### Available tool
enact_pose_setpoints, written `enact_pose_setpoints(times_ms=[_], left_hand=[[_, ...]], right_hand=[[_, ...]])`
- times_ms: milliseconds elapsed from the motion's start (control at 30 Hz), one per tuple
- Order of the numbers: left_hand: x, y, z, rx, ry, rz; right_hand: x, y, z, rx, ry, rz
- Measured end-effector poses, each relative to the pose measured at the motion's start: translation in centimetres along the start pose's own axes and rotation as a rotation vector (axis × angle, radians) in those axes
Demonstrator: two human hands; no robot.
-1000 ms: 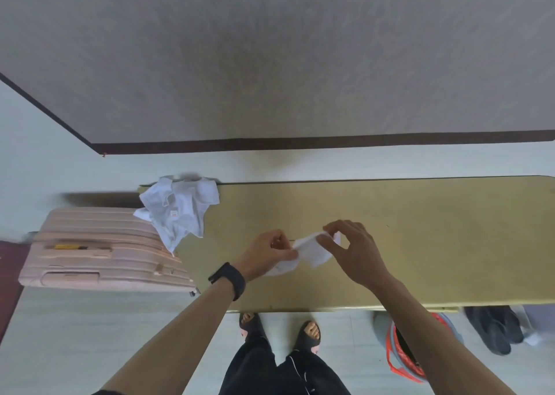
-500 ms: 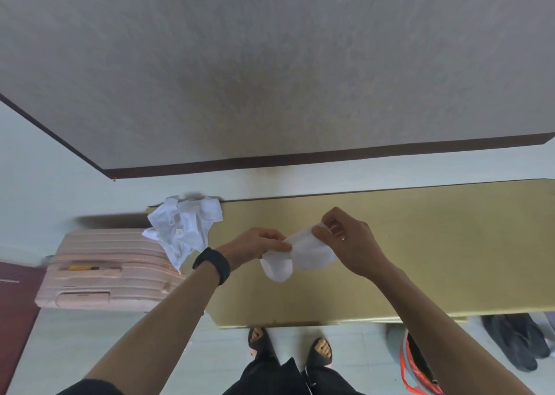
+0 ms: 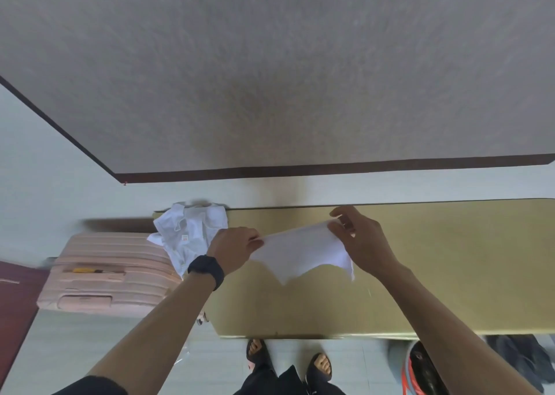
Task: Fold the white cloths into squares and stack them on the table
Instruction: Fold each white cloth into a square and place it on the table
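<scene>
Head view. At centre frame, left grip (image 3: 237, 249) closed on the top left corner of a white cloth (image 3: 300, 253), fingers curled over the edge, back of the hand toward the camera. Just to the right, right grip (image 3: 360, 241) pinching the other top corner between thumb and fingers, slightly higher in the frame. Between the 2 grips, top edge of the cloth pulled taut. Below that edge, hanging loose with an uneven, pointed lower hem, in front of the yellow-green table (image 3: 450, 274). Whether touching the tabletop, cannot tell. Black watch (image 3: 207, 270) on the left wrist. At the table's upper left corner, just left of the left grip, a crumpled heap of white cloth (image 3: 189, 232), partly draped over the table edge toward a pink suitcase (image 3: 105, 271) lying flat at left of frame. At bottom centre, 2 feet in dark sandals (image 3: 258, 354) on the pale floor.
</scene>
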State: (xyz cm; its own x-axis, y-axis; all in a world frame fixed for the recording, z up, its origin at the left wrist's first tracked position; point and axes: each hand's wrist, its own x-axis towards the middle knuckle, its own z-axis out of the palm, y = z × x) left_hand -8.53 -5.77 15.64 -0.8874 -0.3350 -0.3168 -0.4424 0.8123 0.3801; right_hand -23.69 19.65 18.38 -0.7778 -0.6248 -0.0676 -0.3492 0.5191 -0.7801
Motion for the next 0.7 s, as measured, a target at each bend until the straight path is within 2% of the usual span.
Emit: enact_pose_setpoints(times_ms=[133,433,600,700], left_hand=[[1.6,0.1,-3.1,-0.126,0.203,-0.002],[4.4,-0.1,-6.0,0.076,0.415,0.074],[2.6,-1.5,-1.8,0.064,0.382,0.093],[0.5,-2.5,2.9,0.090,0.219,0.059]], right_hand=[[2.9,1.1,-0.5,-0.139,0.060,-0.044],[6.5,1.4,0.2,-0.198,0.223,-0.100],[3.9,4.5,2.6,-0.273,0.208,-0.095],[0.7,7.9,5.1,-0.320,0.102,-0.024]])
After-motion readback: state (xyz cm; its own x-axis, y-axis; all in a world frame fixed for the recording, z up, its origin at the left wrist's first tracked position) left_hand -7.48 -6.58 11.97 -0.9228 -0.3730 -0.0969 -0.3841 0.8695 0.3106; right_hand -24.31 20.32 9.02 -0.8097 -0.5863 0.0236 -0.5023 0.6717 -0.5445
